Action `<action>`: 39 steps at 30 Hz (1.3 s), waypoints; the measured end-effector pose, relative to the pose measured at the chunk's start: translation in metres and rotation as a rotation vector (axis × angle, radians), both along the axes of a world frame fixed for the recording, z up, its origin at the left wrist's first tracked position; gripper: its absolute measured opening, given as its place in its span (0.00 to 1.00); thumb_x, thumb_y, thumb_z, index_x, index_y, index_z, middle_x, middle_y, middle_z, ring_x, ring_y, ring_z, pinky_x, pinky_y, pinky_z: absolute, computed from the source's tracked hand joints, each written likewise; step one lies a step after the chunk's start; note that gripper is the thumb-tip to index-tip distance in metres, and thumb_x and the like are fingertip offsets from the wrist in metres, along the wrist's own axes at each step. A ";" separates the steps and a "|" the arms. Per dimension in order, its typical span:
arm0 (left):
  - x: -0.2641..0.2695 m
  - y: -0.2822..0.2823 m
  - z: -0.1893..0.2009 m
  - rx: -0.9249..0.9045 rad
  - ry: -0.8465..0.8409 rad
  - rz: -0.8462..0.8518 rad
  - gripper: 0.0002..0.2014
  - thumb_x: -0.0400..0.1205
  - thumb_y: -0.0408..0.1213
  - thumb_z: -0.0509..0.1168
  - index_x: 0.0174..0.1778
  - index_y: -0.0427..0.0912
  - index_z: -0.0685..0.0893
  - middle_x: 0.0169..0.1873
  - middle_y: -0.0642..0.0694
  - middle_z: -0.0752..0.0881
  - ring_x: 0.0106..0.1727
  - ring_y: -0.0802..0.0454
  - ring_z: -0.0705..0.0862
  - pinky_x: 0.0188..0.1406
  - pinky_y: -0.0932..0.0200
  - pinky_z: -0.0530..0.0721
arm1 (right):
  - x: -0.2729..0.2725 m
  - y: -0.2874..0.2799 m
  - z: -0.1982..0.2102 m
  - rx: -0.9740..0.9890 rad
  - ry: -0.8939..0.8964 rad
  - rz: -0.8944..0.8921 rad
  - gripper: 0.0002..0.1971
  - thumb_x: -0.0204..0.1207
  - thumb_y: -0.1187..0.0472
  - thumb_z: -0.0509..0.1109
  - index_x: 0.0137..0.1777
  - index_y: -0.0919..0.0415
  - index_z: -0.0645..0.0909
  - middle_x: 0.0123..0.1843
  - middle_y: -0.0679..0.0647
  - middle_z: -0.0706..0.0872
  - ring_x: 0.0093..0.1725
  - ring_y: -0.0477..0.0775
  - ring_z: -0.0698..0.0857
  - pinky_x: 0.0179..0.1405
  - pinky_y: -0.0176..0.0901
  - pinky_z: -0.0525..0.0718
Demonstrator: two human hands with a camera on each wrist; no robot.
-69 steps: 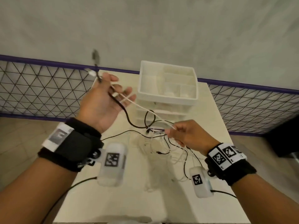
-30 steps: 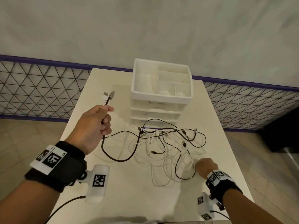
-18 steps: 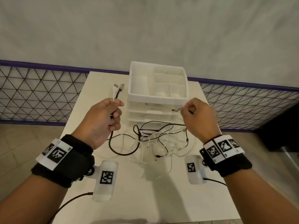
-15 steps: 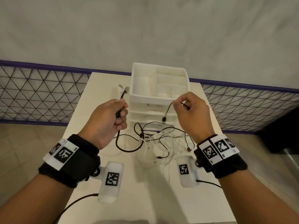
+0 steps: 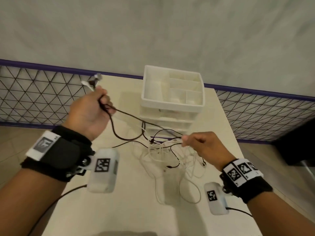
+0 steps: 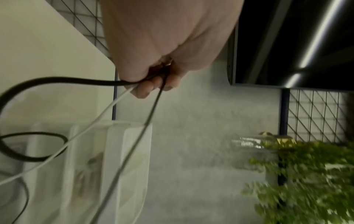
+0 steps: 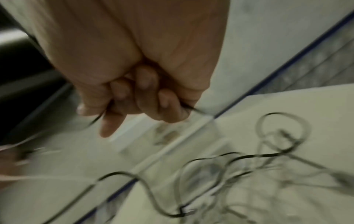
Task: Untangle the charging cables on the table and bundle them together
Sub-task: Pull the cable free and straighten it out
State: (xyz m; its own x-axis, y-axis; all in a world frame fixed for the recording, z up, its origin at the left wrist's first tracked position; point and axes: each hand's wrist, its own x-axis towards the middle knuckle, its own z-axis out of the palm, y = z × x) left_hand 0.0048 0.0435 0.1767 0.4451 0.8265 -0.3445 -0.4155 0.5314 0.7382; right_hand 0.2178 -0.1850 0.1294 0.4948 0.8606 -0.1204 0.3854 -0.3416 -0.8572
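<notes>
Nearest the camera, at about 5 o'clock in the head view, the right hand (image 5: pixel 202 145) is raised over the bench (image 5: pixel 95 208), its grip pinching a thin black cable (image 5: pixel 136 117) between thumb and curled fingers (image 7: pixel 145 97); the right wrist view is blurred, but dark cable shows leaving the fist on both sides. At about 9 o'clock the left hand (image 5: pixel 88 113) is held higher, its grip closed around several cables at once: the left wrist view shows a thick black cable (image 6: pixel 57 79), a white cable (image 6: pixel 91 121) and the thin black one coming out from under its curled fingers (image 6: pixel 147 89). Two plug ends (image 5: pixel 92 81), one white and one dark with a metal tip, stick out above that fist toward 11 o'clock. The thin black cable runs taut from the left hand toward the right hand. Between and below the hands, around the centre of the bench, lies the tangle of cables (image 5: pixel 170 157), white and black loops crossing one another, partly lifted off the surface. Farther off, at 12 o'clock, a white drawer box (image 5: pixel 173 116) with a divided open top tray stands on the bench. Behind it run a wire mesh fence (image 5: pixel 34 96) and a grey wall (image 5: pixel 153 31).
</notes>
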 end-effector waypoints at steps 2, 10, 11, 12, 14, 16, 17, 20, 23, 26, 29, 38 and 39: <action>-0.010 0.012 0.001 0.004 0.005 0.057 0.16 0.91 0.40 0.54 0.36 0.45 0.75 0.17 0.53 0.68 0.25 0.56 0.67 0.33 0.62 0.70 | 0.024 -0.016 -0.017 -0.052 -0.008 -0.137 0.23 0.69 0.37 0.72 0.30 0.57 0.89 0.17 0.44 0.67 0.22 0.52 0.63 0.29 0.44 0.65; -0.012 0.022 0.000 0.146 -0.143 0.185 0.16 0.91 0.45 0.55 0.39 0.45 0.78 0.21 0.53 0.68 0.22 0.58 0.66 0.26 0.63 0.72 | 0.077 -0.033 -0.047 -0.079 -0.254 -0.499 0.08 0.77 0.46 0.74 0.53 0.45 0.87 0.53 0.49 0.88 0.40 0.50 0.85 0.49 0.45 0.80; -0.013 0.023 0.001 0.184 -0.143 0.197 0.16 0.91 0.45 0.55 0.40 0.45 0.79 0.21 0.54 0.68 0.23 0.58 0.66 0.27 0.62 0.71 | 0.075 -0.033 -0.049 -0.102 -0.319 -0.527 0.09 0.78 0.49 0.74 0.56 0.49 0.86 0.54 0.50 0.88 0.43 0.52 0.87 0.50 0.45 0.80; -0.014 0.023 0.001 0.227 -0.134 0.205 0.15 0.90 0.45 0.55 0.40 0.46 0.79 0.22 0.54 0.68 0.23 0.58 0.67 0.28 0.62 0.71 | 0.069 -0.032 -0.051 -0.114 -0.368 -0.528 0.08 0.79 0.53 0.74 0.54 0.53 0.86 0.51 0.51 0.89 0.45 0.55 0.88 0.50 0.45 0.80; -0.015 0.019 0.000 0.303 -0.113 0.212 0.15 0.90 0.45 0.55 0.40 0.47 0.80 0.23 0.54 0.69 0.25 0.58 0.67 0.30 0.62 0.71 | 0.048 -0.024 -0.059 -0.217 -0.385 -0.392 0.08 0.79 0.57 0.72 0.45 0.59 0.89 0.41 0.53 0.91 0.44 0.58 0.90 0.49 0.45 0.84; -0.014 0.014 -0.003 0.355 -0.102 0.212 0.15 0.90 0.44 0.56 0.40 0.47 0.80 0.23 0.54 0.68 0.25 0.58 0.67 0.30 0.62 0.71 | 0.029 -0.014 -0.078 -0.420 -0.375 -0.210 0.12 0.79 0.60 0.67 0.42 0.61 0.91 0.38 0.54 0.92 0.44 0.59 0.92 0.52 0.47 0.88; -0.014 0.012 -0.003 0.378 -0.094 0.205 0.15 0.90 0.44 0.56 0.40 0.47 0.80 0.23 0.54 0.68 0.26 0.58 0.67 0.30 0.61 0.71 | 0.023 -0.009 -0.089 -0.506 -0.370 -0.185 0.14 0.80 0.61 0.63 0.44 0.60 0.92 0.42 0.55 0.93 0.48 0.60 0.92 0.55 0.48 0.88; -0.018 0.011 -0.003 0.444 -0.049 0.193 0.14 0.90 0.45 0.56 0.42 0.48 0.80 0.24 0.54 0.68 0.26 0.58 0.68 0.32 0.62 0.72 | 0.022 0.000 -0.118 -0.708 -0.338 -0.283 0.17 0.82 0.58 0.59 0.58 0.63 0.88 0.59 0.60 0.91 0.62 0.64 0.87 0.61 0.47 0.85; -0.026 0.012 -0.004 0.487 -0.019 0.184 0.14 0.90 0.46 0.55 0.42 0.48 0.80 0.24 0.54 0.68 0.27 0.59 0.67 0.32 0.62 0.72 | 0.019 0.005 -0.135 -0.773 -0.271 -0.328 0.19 0.82 0.52 0.62 0.61 0.66 0.84 0.62 0.62 0.89 0.62 0.63 0.86 0.58 0.46 0.84; -0.032 0.010 -0.008 0.499 0.001 0.150 0.14 0.90 0.46 0.56 0.42 0.49 0.82 0.24 0.54 0.68 0.27 0.58 0.67 0.32 0.62 0.72 | 0.026 0.010 -0.141 -0.733 -0.325 -0.405 0.15 0.84 0.60 0.61 0.64 0.67 0.82 0.66 0.65 0.85 0.67 0.65 0.83 0.60 0.48 0.81; -0.034 0.003 -0.012 0.479 0.015 0.117 0.14 0.90 0.46 0.56 0.42 0.50 0.82 0.24 0.55 0.68 0.27 0.59 0.67 0.32 0.62 0.72 | 0.043 0.008 -0.146 -0.742 -0.239 -0.507 0.17 0.81 0.62 0.65 0.67 0.67 0.81 0.70 0.66 0.83 0.69 0.67 0.82 0.63 0.50 0.81; -0.020 -0.023 -0.031 0.409 0.095 0.052 0.14 0.91 0.44 0.55 0.44 0.46 0.81 0.23 0.55 0.68 0.25 0.59 0.66 0.31 0.63 0.71 | 0.041 -0.009 -0.163 -0.844 -0.138 -0.454 0.33 0.70 0.40 0.76 0.64 0.67 0.81 0.64 0.66 0.86 0.61 0.67 0.87 0.54 0.50 0.86; -0.019 -0.024 -0.031 0.400 0.096 0.049 0.13 0.91 0.44 0.55 0.44 0.46 0.80 0.23 0.55 0.68 0.25 0.59 0.66 0.31 0.63 0.71 | 0.042 -0.009 -0.160 -0.846 -0.156 -0.454 0.32 0.71 0.40 0.75 0.64 0.67 0.81 0.64 0.66 0.87 0.61 0.67 0.87 0.54 0.49 0.85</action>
